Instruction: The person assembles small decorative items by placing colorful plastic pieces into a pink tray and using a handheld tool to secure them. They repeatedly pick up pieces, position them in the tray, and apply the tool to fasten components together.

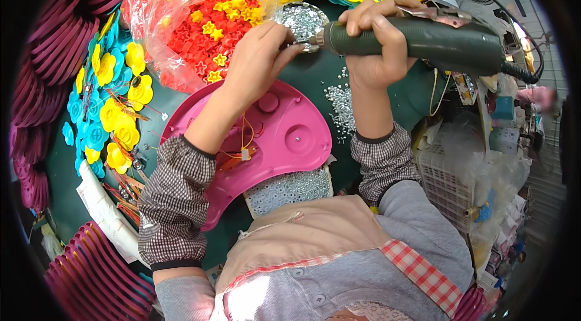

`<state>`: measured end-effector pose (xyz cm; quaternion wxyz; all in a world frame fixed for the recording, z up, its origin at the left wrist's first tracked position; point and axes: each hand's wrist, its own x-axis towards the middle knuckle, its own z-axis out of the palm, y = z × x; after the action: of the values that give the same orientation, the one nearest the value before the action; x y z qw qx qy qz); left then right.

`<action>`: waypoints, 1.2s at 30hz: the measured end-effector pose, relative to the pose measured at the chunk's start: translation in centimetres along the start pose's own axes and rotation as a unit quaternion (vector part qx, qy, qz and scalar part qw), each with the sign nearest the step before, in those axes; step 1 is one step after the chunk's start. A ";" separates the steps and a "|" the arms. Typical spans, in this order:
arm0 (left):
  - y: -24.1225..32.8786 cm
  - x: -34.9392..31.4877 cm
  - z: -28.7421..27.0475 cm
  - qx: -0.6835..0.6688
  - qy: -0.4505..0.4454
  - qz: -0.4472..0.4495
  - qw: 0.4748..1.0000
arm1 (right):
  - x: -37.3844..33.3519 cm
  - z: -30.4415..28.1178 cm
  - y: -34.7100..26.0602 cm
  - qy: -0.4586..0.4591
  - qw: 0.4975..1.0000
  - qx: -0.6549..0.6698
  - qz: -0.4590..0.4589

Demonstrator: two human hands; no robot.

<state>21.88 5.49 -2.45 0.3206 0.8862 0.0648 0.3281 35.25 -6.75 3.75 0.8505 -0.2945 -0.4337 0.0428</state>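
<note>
My right hand [381, 39] is wrapped round a dark green electric screwdriver [448, 39], held nearly level with its tip to the left. Just left of that tip, my left hand [260, 57] is closed in a pinch; what it pinches, if anything, is too small to make out. Both hands are by a round dish [327, 18] of small silver screws. Below my left forearm lies a pink curved plastic shell [284, 151], hollow side up, with thin wires and a small white connector [245, 154] in it.
Loose silver bits [342, 106] are scattered on the green table [411, 94]. A tray of washers [290, 191] stands near me. Red and yellow star pieces [209, 36] fill a clear bag. Yellow and blue flower parts [112, 115] lie left, beside stacked purple shells [100, 275].
</note>
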 end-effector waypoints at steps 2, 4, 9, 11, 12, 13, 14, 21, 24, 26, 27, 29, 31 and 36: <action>0.6 -1.4 -0.5 -0.020 0.029 -0.015 0.999 | -0.5 0.9 -1.0 0.012 0.999 0.035 0.025; 1.4 -2.3 -1.1 -0.027 0.049 -0.019 0.998 | -1.0 1.9 -1.8 0.018 0.998 0.061 0.025; 3.3 -4.4 -1.8 -0.030 0.162 -0.025 0.986 | -2.3 3.9 -3.4 0.032 0.996 0.077 0.039; 3.7 -5.2 -2.4 -0.016 0.185 0.002 0.983 | -2.7 4.4 -3.7 0.019 0.995 0.093 0.035; 3.9 -5.7 -2.9 -0.009 0.196 0.014 0.980 | -2.8 4.8 -3.7 0.014 0.994 0.100 0.032; 3.7 -6.0 -3.4 0.010 0.208 0.038 0.977 | -2.8 5.4 -3.6 0.017 0.993 0.107 0.036; 3.6 -6.5 -4.0 0.035 0.195 0.047 0.979 | -3.2 5.8 -3.6 0.026 0.992 0.111 0.044; 3.0 -11.8 -6.3 0.042 0.050 -0.229 0.971 | -7.1 8.0 0.1 -0.010 0.990 0.016 0.138; 2.7 -12.4 -6.0 -0.002 0.042 -0.259 0.965 | -7.8 8.3 0.8 -0.056 0.986 0.007 0.154; 2.6 -12.6 -5.9 -0.004 0.046 -0.242 0.969 | -8.1 8.6 1.1 -0.072 0.985 0.000 0.154; 2.5 -12.7 -5.8 -0.006 0.048 -0.233 0.971 | -8.2 8.8 1.2 -0.074 0.985 -0.001 0.156; 2.3 -12.8 -5.6 -0.003 0.049 -0.218 0.975 | -8.4 9.0 1.3 -0.075 0.984 -0.006 0.160; 2.2 -12.7 -5.5 0.007 0.049 -0.206 0.977 | -8.4 9.1 1.5 -0.072 0.984 -0.012 0.164; 1.8 -12.9 -5.4 0.019 0.051 -0.192 0.980 | -8.5 9.2 2.0 -0.073 0.982 -0.020 0.172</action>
<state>8.33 2.72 -5.17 0.3574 0.8451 0.2565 0.3037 23.30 -3.60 0.79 0.7907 -0.3772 -0.4384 0.2010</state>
